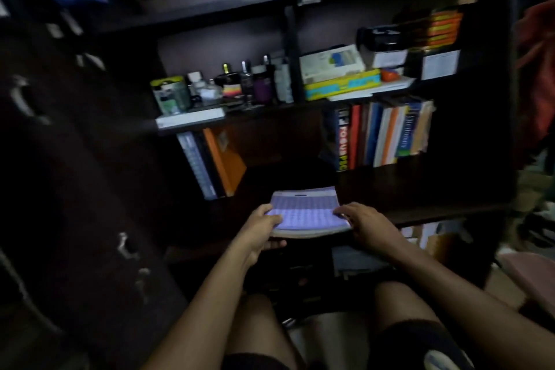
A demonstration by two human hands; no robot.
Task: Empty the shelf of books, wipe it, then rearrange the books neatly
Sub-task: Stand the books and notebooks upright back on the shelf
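Observation:
A thick purple-covered book [306, 210] lies flat at the front edge of the dark shelf [435, 186]. My left hand [260, 231] grips its left edge, thumb on the cover and fingers beneath. My right hand [365, 221] holds its right edge with fingers spread over the cover. On the same shelf a few books [214, 162] lean at the left, among them an orange one. A row of upright books [384, 135] stands at the right. The middle of the shelf is dark.
The shelf above carries bottles and jars [228, 87] on the left, boxes and a yellow-blue book [342, 84] on the right. A dark cabinet with metal handles [126, 246] stands at the left. My knees are below, in front of a lower shelf holding papers [357, 258].

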